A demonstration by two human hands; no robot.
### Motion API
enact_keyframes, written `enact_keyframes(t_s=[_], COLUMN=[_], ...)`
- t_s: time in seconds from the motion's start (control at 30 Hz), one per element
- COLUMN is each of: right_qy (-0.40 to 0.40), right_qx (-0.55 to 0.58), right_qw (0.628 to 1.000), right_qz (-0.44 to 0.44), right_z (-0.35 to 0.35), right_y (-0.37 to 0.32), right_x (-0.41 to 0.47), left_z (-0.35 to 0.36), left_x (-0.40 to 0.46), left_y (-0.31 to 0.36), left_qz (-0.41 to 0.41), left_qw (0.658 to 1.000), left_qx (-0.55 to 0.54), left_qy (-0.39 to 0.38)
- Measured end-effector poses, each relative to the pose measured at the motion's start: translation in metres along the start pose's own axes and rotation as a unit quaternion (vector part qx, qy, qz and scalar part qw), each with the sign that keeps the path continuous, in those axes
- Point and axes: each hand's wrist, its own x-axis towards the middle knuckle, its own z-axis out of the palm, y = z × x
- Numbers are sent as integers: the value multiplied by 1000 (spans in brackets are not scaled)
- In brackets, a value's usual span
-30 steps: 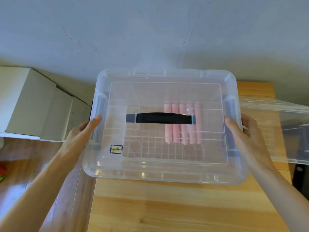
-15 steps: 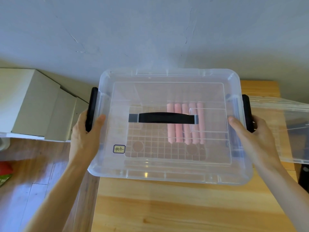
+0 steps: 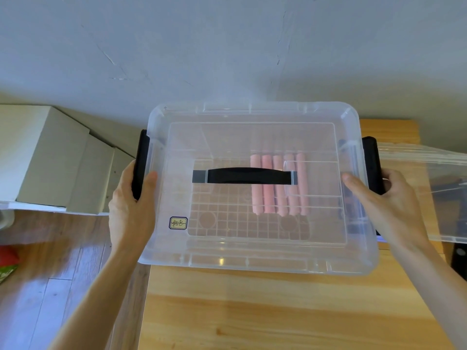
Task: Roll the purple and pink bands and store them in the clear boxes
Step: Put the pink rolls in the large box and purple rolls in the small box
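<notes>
A clear box (image 3: 252,263) with its lid on rests at the far end of a wooden table (image 3: 252,311). Several rolled pink bands (image 3: 278,200) lie side by side inside it, seen through the lid. A black carry handle (image 3: 249,176) runs across the lid's middle. My left hand (image 3: 131,208) grips the black latch (image 3: 141,157) on the box's left side, thumb on the lid. My right hand (image 3: 389,208) grips the black latch (image 3: 371,157) on the right side, thumb on the lid. No purple bands are in view.
A second clear box (image 3: 439,198) stands at the right edge, close to the first. White cardboard boxes (image 3: 50,157) sit to the left by the wall. The wooden floor (image 3: 50,274) lies below the table's left edge. A small label (image 3: 178,222) marks the lid.
Both black side latches have swung out into view, and my hands have moved from the box's sides to curl around them. The box sits slightly further right.
</notes>
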Motion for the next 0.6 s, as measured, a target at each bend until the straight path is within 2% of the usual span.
enact_keyframes(t_s=[0.3,0.6], right_qy=[-19,-1], right_qx=[69,74], right_qw=[996,995], right_qz=[-50,-66], right_z=[1,7], right_y=[4,7], right_x=[-11,-11], left_z=[-1,0], left_x=[3,5], left_y=[-2,-3], left_qz=[18,19], left_qw=[999,999], left_qx=[29,47], left_qy=[-18,-20])
